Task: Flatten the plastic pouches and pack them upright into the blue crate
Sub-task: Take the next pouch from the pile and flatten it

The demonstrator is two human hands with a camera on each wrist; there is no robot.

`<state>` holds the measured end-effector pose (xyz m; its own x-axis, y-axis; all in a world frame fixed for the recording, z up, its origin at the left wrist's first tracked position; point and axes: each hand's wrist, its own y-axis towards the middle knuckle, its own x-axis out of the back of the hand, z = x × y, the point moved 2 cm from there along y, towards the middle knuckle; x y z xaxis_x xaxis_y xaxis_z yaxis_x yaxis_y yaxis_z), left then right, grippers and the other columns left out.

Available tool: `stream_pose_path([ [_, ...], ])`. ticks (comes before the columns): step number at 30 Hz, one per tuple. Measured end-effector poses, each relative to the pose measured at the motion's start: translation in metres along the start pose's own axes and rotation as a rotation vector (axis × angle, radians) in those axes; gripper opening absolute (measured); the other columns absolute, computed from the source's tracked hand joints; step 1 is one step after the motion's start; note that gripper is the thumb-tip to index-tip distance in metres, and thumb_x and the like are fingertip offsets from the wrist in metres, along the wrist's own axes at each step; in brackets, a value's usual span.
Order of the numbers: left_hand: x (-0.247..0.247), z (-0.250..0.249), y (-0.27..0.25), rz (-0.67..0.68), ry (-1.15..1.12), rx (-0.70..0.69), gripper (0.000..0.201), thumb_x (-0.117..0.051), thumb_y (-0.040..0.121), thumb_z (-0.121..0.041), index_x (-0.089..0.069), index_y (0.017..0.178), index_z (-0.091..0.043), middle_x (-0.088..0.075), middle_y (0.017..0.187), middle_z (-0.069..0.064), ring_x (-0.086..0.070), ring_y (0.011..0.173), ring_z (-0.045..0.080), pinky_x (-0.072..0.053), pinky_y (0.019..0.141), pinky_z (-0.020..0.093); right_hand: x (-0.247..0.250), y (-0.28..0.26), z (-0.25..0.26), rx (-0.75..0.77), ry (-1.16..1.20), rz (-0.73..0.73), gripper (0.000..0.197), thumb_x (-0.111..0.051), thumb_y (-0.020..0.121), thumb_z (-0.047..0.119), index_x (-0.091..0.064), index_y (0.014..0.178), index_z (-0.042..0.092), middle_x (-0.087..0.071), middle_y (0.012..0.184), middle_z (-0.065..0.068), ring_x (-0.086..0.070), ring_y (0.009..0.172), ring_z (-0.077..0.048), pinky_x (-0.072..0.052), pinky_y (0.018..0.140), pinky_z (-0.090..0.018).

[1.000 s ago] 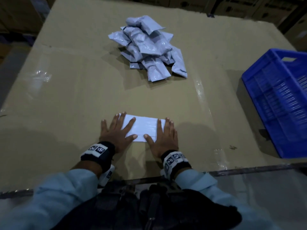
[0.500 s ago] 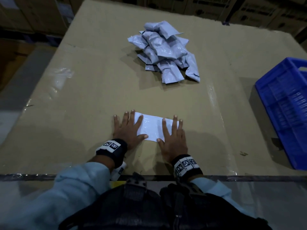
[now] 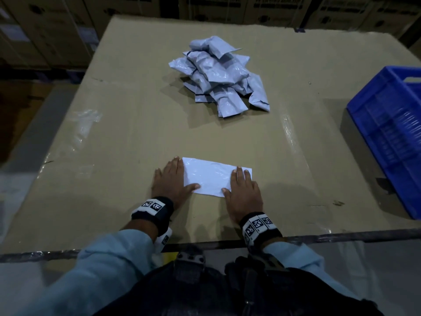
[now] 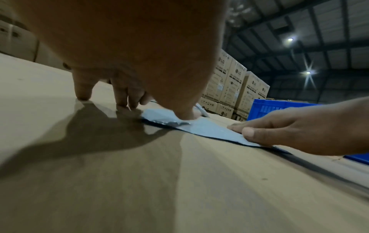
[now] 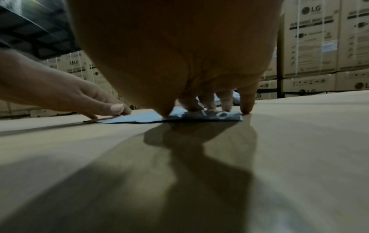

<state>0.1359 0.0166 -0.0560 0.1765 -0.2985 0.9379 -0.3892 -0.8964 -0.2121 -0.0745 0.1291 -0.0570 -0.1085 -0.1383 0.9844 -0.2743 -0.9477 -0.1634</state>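
A flat white plastic pouch (image 3: 211, 176) lies on the cardboard-covered table (image 3: 114, 144) near the front edge. My left hand (image 3: 173, 179) lies flat at its left end, thumb on the pouch and fingers mostly on the cardboard. My right hand (image 3: 242, 188) presses flat on its right end. The left wrist view shows the pouch (image 4: 209, 129) under my left thumb, with my right hand (image 4: 289, 130) opposite. In the right wrist view my fingertips (image 5: 246, 108) press the pouch (image 5: 139, 119). A heap of crumpled grey pouches (image 3: 218, 74) sits at the back. The blue crate (image 3: 391, 135) stands at the right.
Stacked cardboard boxes (image 3: 205, 5) line the far side behind the table. Strips of clear tape (image 3: 84, 124) shine on the cardboard at the left. The table's dark front edge (image 3: 341, 238) runs just before my body.
Both hands have slid apart along the pouch toward its ends, so more of its middle shows. The head view has tilted up and shifted left.
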Motion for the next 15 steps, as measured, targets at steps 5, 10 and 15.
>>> stream_pose_path([
  [5,0.011,-0.006,0.005,-0.097,-0.068,-0.005,0.069,-0.049,0.095,-0.059,-0.038,0.147,-0.016,-0.053,0.143,0.005,-0.047,0.119,0.035,-0.044,0.094,0.046,0.014,-0.003,-0.009,-0.126,-0.002,-0.124,0.058,-0.059,0.092,0.054,-0.068,0.125,0.007,-0.057,0.138,-0.013,-0.043,0.135,-0.036,-0.037,0.109,-0.045],
  [10,-0.013,-0.034,-0.015,-0.028,0.152,0.025,0.072,-0.046,0.099,-0.054,-0.024,0.158,-0.019,-0.020,0.165,0.009,-0.027,0.143,0.036,-0.030,0.112,0.058,0.027,-0.016,-0.040,-0.282,0.125,-0.167,0.062,-0.070,0.076,0.069,-0.063,0.099,0.012,-0.063,0.105,-0.007,-0.056,0.109,-0.031,-0.045,0.096,-0.041],
  [15,-0.037,-0.065,-0.027,0.014,0.160,0.113,0.061,-0.028,0.107,-0.034,-0.008,0.163,-0.020,0.006,0.170,0.012,0.003,0.155,0.038,-0.010,0.121,0.063,0.028,-0.035,-0.077,-0.411,0.306,-0.143,0.071,-0.079,0.067,0.064,-0.047,0.107,0.015,-0.062,0.105,-0.006,-0.062,0.098,-0.030,-0.049,0.087,-0.041],
])
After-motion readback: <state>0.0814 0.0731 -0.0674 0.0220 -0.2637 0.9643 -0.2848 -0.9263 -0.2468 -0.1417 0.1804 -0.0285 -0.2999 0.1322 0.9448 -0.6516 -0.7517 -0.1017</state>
